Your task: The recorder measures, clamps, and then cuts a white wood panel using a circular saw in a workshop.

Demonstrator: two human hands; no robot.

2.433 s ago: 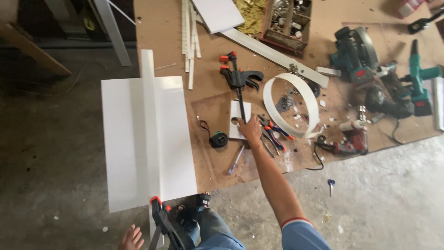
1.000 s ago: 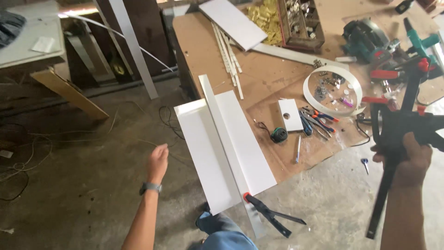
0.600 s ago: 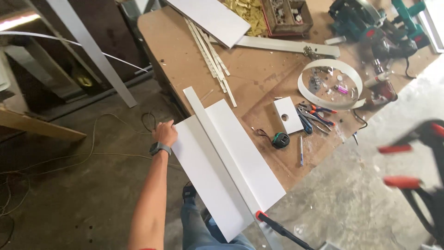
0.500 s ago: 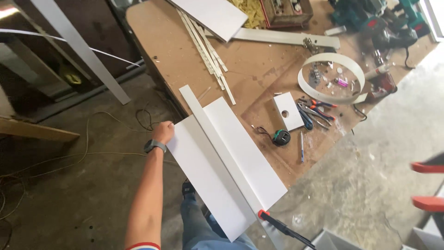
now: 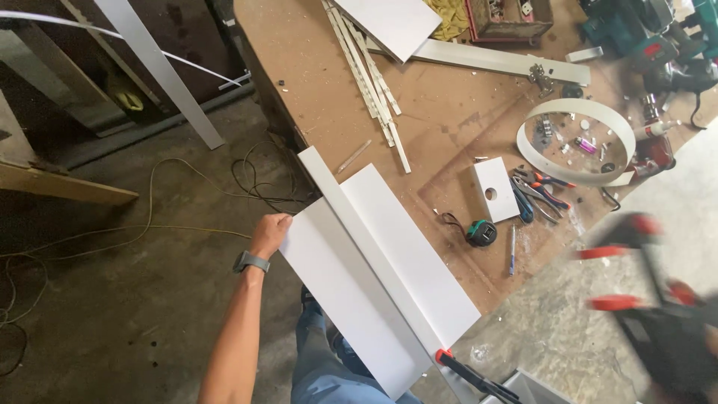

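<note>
A white panel assembly (image 5: 351, 292), two flat boards with an upright rib (image 5: 359, 228) between them, overhangs the near edge of the brown worktable (image 5: 441, 127). My left hand (image 5: 271, 232), wearing a wristwatch, grips the panel's left edge. A black bar clamp with a red tip (image 5: 467, 374) is fixed at the panel's near end. At the lower right a second black and red bar clamp (image 5: 643, 299) hangs blurred in the air above the floor. My right hand (image 5: 692, 378) holds it from below and shows only as a dark blur.
On the table lie a tape measure (image 5: 482, 233), a small white plate with a hole (image 5: 495, 188), pliers (image 5: 542, 187), a coiled white band (image 5: 576, 131), thin white strips (image 5: 370, 75) and power tools (image 5: 643, 37). Cables (image 5: 187, 217) trail over the concrete floor at left.
My right hand picked a bar clamp off the table and swung it down to the lower right. My left hand reached out and took hold of the panel's left edge.
</note>
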